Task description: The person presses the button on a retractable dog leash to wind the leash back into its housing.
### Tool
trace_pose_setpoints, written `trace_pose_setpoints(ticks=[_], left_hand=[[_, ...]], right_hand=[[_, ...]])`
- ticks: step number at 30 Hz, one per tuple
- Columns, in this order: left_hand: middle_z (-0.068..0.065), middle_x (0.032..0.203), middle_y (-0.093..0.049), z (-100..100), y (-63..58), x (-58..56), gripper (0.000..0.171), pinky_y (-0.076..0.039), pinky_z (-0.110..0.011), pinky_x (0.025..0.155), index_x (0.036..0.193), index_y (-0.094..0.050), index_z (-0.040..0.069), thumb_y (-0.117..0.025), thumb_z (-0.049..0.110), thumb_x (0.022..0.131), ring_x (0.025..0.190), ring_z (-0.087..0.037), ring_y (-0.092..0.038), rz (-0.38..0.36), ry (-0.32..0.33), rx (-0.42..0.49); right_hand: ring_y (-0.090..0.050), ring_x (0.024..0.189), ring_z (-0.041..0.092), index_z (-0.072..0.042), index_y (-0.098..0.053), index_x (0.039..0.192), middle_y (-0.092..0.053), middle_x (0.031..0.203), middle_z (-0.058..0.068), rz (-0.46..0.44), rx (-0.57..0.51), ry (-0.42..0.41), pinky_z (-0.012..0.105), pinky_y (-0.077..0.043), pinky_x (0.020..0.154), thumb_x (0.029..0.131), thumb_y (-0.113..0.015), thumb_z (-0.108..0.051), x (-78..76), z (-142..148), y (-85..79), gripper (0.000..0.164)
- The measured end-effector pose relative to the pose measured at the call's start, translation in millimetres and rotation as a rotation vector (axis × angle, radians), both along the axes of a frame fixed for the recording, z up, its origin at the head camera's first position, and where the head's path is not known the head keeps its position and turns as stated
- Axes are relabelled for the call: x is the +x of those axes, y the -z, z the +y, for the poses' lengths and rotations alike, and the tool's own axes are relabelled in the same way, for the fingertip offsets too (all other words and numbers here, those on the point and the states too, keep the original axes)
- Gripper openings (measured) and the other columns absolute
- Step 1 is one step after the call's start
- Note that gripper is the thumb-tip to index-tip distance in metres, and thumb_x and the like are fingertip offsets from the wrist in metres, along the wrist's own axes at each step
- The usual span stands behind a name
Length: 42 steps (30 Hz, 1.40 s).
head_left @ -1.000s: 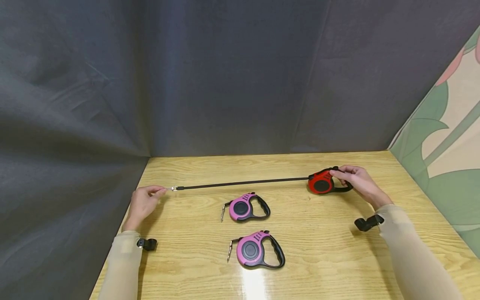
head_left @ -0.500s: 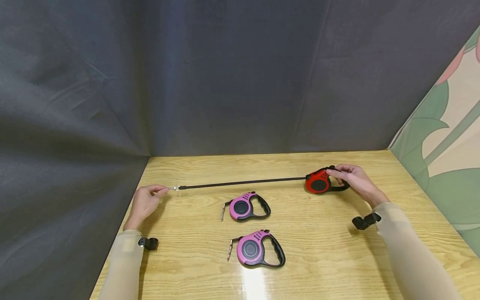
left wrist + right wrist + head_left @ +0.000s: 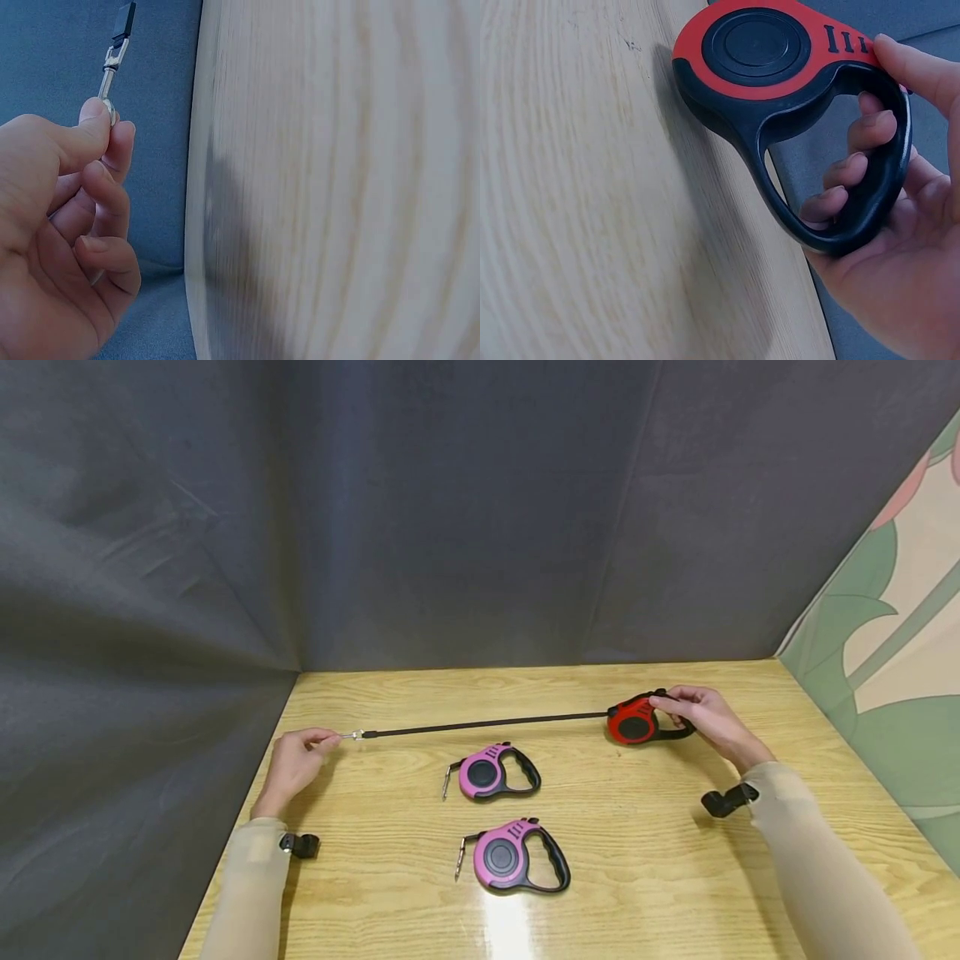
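Observation:
A red and black retractable dog leash (image 3: pixel 632 725) is gripped by my right hand (image 3: pixel 708 722), whose fingers wrap through the loop of its black handle (image 3: pixel 889 176) in the right wrist view. The thumb lies along the top of the red case. From the case a black strap (image 3: pixel 487 723) runs left, nearly straight, over the table. At its end is a silver metal clip (image 3: pixel 109 75), pinched between thumb and forefinger of my left hand (image 3: pixel 295 766). The other left fingers are loosely curled.
Two pink and black retractable leashes lie on the wooden table (image 3: pixel 637 877): one (image 3: pixel 482 775) in the middle, the other (image 3: pixel 501 857) nearer me. Both have short clips at left. Dark cloth (image 3: pixel 450 527) stands behind and left; a flower-patterned surface (image 3: pixel 900 668) at right.
My right hand has moved slightly left with the red leash. My left hand has shifted a little right with the clip. The pink leashes stay in place.

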<state>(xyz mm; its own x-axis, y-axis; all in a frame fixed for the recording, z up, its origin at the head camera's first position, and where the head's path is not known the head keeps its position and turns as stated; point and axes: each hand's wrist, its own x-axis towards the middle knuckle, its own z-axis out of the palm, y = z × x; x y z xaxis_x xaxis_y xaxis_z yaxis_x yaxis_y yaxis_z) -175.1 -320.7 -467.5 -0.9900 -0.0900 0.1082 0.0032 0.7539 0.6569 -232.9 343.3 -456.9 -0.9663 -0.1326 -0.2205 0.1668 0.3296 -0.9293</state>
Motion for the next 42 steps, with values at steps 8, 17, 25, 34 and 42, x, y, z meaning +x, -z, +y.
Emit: trace_pose_setpoints(ticks=[8, 17, 25, 34, 42], left_hand=[[-0.02, 0.097, -0.079, 0, -0.2, 0.0, 0.027, -0.046, -0.026, 0.055, 0.114, -0.08, -0.002, -0.072, 0.022, 0.104, 0.064, -0.01, -0.059, -0.002, 0.001, 0.004], [-0.022, 0.111, -0.079, 7, 1.2, -1.8, 0.027, -0.046, -0.026, 0.061, 0.113, -0.08, 0.0, -0.072, 0.024, 0.104, 0.073, -0.016, -0.057, 0.013, 0.03, -0.012], [-0.019, 0.107, -0.08, 9, 5.4, -5.5, 0.023, -0.046, -0.027, 0.06, 0.112, -0.082, 0.003, -0.073, 0.023, 0.103, 0.07, -0.016, -0.057, 0.022, 0.039, -0.018], [-0.019, 0.107, -0.08, 11, 5.9, -6.0, 0.023, -0.046, -0.027, 0.06, 0.11, -0.082, 0.002, -0.073, 0.022, 0.103, 0.07, -0.018, -0.057, 0.014, 0.045, -0.018], [-0.018, 0.108, -0.08, 13, 7.1, -5.0, 0.022, -0.047, -0.028, 0.062, 0.111, -0.082, 0.003, -0.073, 0.022, 0.104, 0.072, -0.019, -0.058, 0.012, 0.059, -0.016]], right_hand=[[-0.05, 0.077, 0.015, -0.013, -0.062, 0.097, -0.054, 0.077, -0.011, 0.01, 0.035, -0.002, 0.034, -0.038, 0.079, 0.103, -0.071, -0.041, 1.4, -1, 0.6, 0.03], [-0.05, 0.076, 0.013, -0.017, -0.064, 0.094, -0.055, 0.076, -0.012, 0.012, 0.023, 0.003, 0.033, -0.038, 0.079, 0.102, -0.073, -0.04, -0.7, -3, 3.6, 0.026], [-0.049, 0.076, 0.014, -0.018, -0.063, 0.092, -0.054, 0.077, -0.011, 0.011, 0.0, 0.005, 0.034, -0.037, 0.079, 0.103, -0.072, -0.038, -2.0, -6, 6.0, 0.025], [-0.05, 0.076, 0.015, -0.018, -0.064, 0.093, -0.055, 0.077, -0.01, 0.025, -0.014, 0.0, 0.033, -0.039, 0.078, 0.102, -0.074, -0.037, -0.8, -16, 6.0, 0.024], [-0.049, 0.077, 0.015, -0.014, -0.062, 0.096, -0.054, 0.077, -0.009, 0.037, 0.004, -0.015, 0.034, -0.038, 0.08, 0.103, -0.072, -0.04, -0.6, -20, 5.0, 0.028]])
